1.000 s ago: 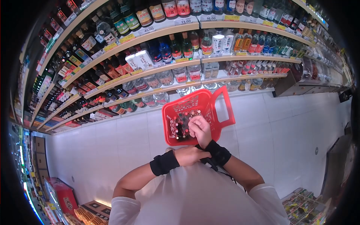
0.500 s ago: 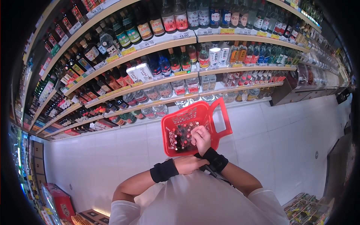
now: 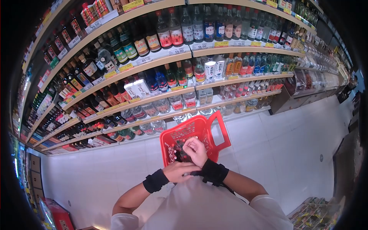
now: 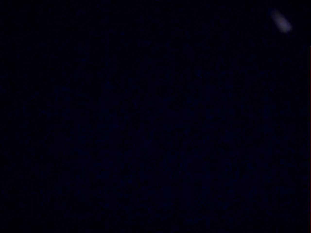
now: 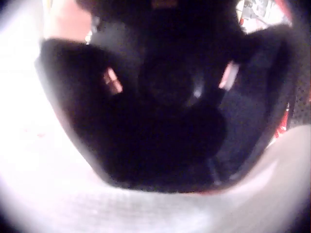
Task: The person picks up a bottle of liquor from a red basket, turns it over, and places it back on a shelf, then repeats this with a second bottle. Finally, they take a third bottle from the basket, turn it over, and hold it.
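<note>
In the head view my left hand (image 3: 182, 171) lies across the inner side of my right wrist, its fingers extended, fingertips right at the edge of the black wristband (image 3: 215, 172). My right hand (image 3: 196, 151) is raised above a red shopping basket (image 3: 166, 147), fingers loosely curled with nothing visible in them. Several small dark bottles (image 3: 178, 151) stand inside the basket, partly hidden by that hand. Another black band (image 3: 155, 181) wraps my left wrist. The left wrist view is almost wholly dark. Close up, a black object (image 5: 170, 141) fills most of the right wrist view.
Shelves (image 3: 153, 59) packed with glass bottles curve across the far side. The basket's red handle (image 3: 226, 143) sticks out to the right. Pale floor tiles (image 3: 264, 161) surround the basket. A red box (image 3: 61, 216) stands at lower left, a rack of packets (image 3: 316, 212) at lower right.
My left fingers have drawn back from the black device at the right wristband and straightened. Basket and hands sit lower in the head view, as more upper shelf shows.
</note>
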Demonstrator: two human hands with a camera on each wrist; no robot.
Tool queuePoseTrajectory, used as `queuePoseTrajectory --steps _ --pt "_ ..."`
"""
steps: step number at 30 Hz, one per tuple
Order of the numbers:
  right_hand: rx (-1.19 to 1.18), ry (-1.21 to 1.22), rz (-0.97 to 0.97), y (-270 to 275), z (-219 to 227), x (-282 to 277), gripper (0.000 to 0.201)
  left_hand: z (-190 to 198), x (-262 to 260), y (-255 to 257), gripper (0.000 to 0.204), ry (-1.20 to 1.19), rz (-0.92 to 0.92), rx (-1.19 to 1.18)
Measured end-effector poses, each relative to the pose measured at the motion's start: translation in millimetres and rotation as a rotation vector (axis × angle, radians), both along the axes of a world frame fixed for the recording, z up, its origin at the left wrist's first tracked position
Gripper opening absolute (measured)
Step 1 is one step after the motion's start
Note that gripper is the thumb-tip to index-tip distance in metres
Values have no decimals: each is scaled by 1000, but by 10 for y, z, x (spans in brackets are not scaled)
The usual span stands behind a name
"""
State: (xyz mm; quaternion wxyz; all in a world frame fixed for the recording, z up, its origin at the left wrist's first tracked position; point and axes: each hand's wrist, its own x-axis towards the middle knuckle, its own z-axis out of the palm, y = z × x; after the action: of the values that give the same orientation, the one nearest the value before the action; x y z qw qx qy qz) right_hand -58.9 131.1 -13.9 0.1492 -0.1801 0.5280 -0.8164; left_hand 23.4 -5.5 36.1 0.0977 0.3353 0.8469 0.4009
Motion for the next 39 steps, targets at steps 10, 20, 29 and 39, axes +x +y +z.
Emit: queuePoseTrajectory --steps 10,20,29,39 --pt "573 894 730 -83 358 299 34 -406 -239 -456 18 -215 1173 952" --pt "428 905 1120 -174 216 318 51 -554 -39 -279 28 -375 1356 1299" --pt "418 1053 1096 -112 233 302 47 -551 24 -226 24 -446 1407 1334" --pt "396 968 1023 144 362 32 46 -436 22 -4 16 -451 1277 1352"
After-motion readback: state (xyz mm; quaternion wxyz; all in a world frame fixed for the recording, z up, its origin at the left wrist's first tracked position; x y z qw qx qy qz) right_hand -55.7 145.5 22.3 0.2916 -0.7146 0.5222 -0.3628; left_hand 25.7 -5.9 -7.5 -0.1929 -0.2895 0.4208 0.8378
